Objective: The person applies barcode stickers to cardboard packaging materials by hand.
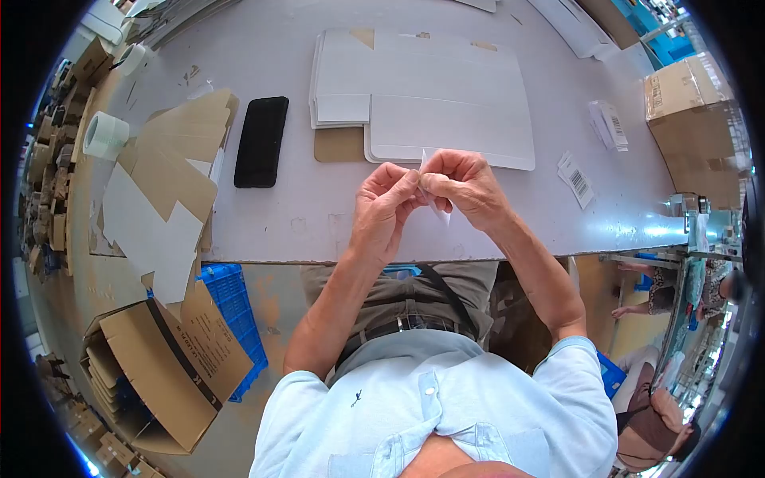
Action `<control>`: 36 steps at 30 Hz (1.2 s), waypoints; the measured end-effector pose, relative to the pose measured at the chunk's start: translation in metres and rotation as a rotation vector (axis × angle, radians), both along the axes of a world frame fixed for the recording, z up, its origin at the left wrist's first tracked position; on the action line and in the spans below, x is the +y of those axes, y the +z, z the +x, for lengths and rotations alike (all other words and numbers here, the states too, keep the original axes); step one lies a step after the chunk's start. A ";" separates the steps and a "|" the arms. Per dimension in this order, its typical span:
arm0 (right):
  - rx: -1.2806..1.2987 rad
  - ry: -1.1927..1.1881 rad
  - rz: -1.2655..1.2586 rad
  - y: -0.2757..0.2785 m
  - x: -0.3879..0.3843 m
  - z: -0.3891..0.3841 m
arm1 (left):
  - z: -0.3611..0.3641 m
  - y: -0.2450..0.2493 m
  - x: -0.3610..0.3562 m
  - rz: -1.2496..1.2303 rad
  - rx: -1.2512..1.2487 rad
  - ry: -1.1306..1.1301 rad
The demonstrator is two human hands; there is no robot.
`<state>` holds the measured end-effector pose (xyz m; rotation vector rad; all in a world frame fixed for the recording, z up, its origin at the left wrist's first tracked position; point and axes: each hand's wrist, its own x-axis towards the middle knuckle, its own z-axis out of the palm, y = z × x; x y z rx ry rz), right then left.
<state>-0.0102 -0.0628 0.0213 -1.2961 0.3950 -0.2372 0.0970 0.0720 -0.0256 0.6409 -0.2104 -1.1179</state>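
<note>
Both hands meet just in front of the stack of flat white cartons. The left hand and right hand are each closed to a fingertip pinch on 1 thin paper strip, a grip that seems suited to so slight a piece. Left of the stack lies a phone. Far below-left of the stack, 1 open box holds flat cardboard sheets.

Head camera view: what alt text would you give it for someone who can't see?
A person's left hand and right hand pinch a small white slip above a grey table. Beyond them lie a stack of flat white card sheets, a black phone and a tape roll; barcode labels lie to the right.
</note>
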 end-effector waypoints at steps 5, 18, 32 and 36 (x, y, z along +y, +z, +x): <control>0.040 -0.025 -0.077 0.003 0.001 -0.003 | -0.005 0.000 0.000 0.024 -0.051 0.035; 0.044 -0.050 -0.084 -0.002 0.004 -0.011 | -0.009 -0.006 0.001 0.063 -0.083 0.013; 0.070 -0.082 -0.038 -0.008 0.004 -0.021 | -0.012 -0.010 0.000 0.060 -0.014 -0.054; 0.076 -0.095 -0.110 0.002 0.008 -0.021 | -0.018 -0.005 -0.002 0.031 -0.020 -0.050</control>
